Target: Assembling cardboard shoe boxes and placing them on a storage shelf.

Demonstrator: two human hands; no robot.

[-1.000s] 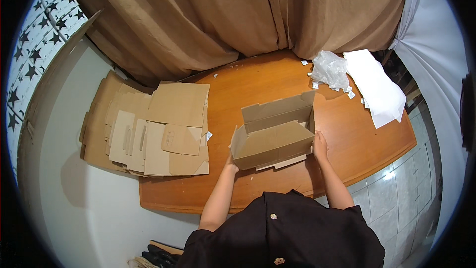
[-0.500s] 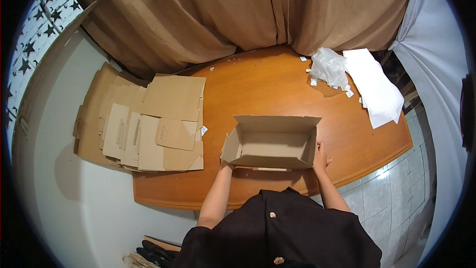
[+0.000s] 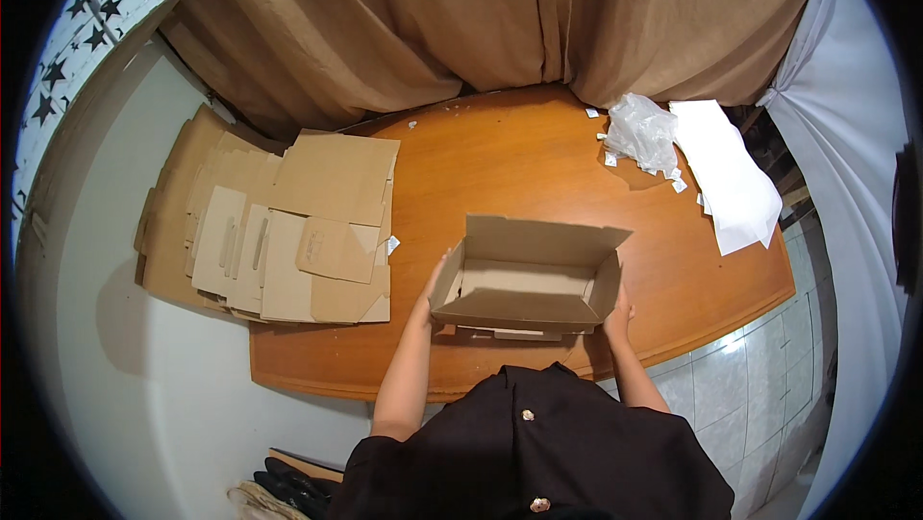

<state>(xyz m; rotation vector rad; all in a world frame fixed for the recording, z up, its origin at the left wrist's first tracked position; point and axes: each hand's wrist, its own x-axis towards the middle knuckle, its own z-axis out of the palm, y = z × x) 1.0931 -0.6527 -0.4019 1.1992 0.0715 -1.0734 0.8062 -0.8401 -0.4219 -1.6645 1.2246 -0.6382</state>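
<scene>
An open-topped brown cardboard box [image 3: 529,275] sits near the front of the wooden table, right in front of me. Its interior looks bare, and its back wall stands taller than the front in view. Against the box's left end wall lies my left hand [image 3: 435,280], with fingertips showing at the upper left edge. My right hand [image 3: 618,312] grips the opposite end from outside, its fingers partly hidden by the wall. Between the two hands the box is held, slightly turned. A pale cardboard flap [image 3: 524,334] pokes out below its front side.
Flattened cardboard pieces [image 3: 336,179] lie stacked at the table's left. A crumpled clear plastic bag [image 3: 642,131], small white labels [image 3: 679,185] and white paper sheets [image 3: 726,174] lie at the far right. A brown curtain [image 3: 385,20] hangs behind the wooden table [image 3: 481,155].
The box has turned slightly clockwise, its right end coming nearer to me. My left hand has slid farther up along the left end wall. The view has shifted a little.
</scene>
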